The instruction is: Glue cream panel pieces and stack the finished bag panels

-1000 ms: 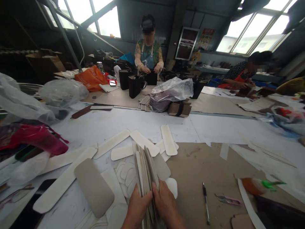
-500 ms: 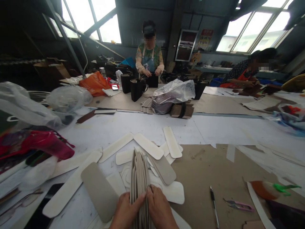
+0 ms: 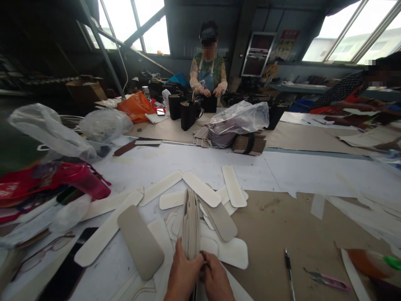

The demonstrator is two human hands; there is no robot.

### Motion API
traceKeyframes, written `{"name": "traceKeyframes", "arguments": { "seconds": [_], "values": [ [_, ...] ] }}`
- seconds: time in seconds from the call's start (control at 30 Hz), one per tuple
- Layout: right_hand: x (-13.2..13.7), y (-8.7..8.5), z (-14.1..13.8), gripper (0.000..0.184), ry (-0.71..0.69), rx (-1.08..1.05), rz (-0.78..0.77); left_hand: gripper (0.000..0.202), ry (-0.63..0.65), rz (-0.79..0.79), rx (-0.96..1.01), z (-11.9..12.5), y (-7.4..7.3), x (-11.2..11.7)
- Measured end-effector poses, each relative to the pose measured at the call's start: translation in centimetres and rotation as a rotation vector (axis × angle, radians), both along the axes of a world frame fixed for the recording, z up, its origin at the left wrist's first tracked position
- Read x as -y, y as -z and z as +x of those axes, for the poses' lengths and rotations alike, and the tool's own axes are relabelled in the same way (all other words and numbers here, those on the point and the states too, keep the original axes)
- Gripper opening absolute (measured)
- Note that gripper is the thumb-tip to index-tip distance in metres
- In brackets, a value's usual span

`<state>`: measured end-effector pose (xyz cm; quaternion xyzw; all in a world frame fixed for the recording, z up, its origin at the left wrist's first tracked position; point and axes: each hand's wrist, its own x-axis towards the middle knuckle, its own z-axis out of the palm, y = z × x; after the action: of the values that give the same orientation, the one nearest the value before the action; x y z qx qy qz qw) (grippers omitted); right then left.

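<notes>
A stack of grey board pieces (image 3: 191, 221) stands on edge at the bottom centre of the frame. The left hand (image 3: 183, 274) and the right hand (image 3: 216, 280) press it from either side, both closed on its near end. White rounded strips (image 3: 202, 194) lie just beyond it on the counter (image 3: 194, 161). A single grey board piece (image 3: 140, 242) lies to its left. A pen (image 3: 290, 274) and pink snips (image 3: 327, 281) lie at lower right.
</notes>
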<state>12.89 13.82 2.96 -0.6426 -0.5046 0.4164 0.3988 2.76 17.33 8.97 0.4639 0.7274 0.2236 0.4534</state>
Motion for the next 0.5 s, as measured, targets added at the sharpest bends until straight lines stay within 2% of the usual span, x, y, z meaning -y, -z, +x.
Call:
{"name": "traceKeyframes", "arguments": {
  "seconds": [0.07, 0.13, 0.23, 0.3, 0.4, 0.5],
  "values": [
    [0.3, 0.3, -0.3, 0.04, 0.007, -0.001, 0.027, 0.086, 0.034, 0.004, -0.038, 0.0, 0.0, 0.2],
    [0.7, 0.6, -0.2, 0.044, -0.05, -0.009, 0.031, 0.088, 0.067, 0.0, -0.08, -0.2, 0.0, 0.2],
    [0.9, 0.4, 0.7, 0.058, -0.201, -0.017, 0.023, 0.077, 0.073, -0.034, -0.095, -0.9, -0.3, 0.0],
    [0.0, -0.7, 2.0, 0.054, -0.225, 0.034, -0.022, 0.07, 0.09, -0.048, -0.079, -1.4, -0.7, 0.0],
    [-4.1, -3.7, 4.2, 0.035, -0.128, 0.163, -0.038, 0.07, 0.12, -0.043, -0.114, -1.6, -0.8, 0.6],
    [-10.9, -6.7, 5.4, 0.036, -0.11, 0.17, 0.064, 0.073, 0.116, 0.006, -0.17, -1.2, -0.3, 1.7]
  ]
}}
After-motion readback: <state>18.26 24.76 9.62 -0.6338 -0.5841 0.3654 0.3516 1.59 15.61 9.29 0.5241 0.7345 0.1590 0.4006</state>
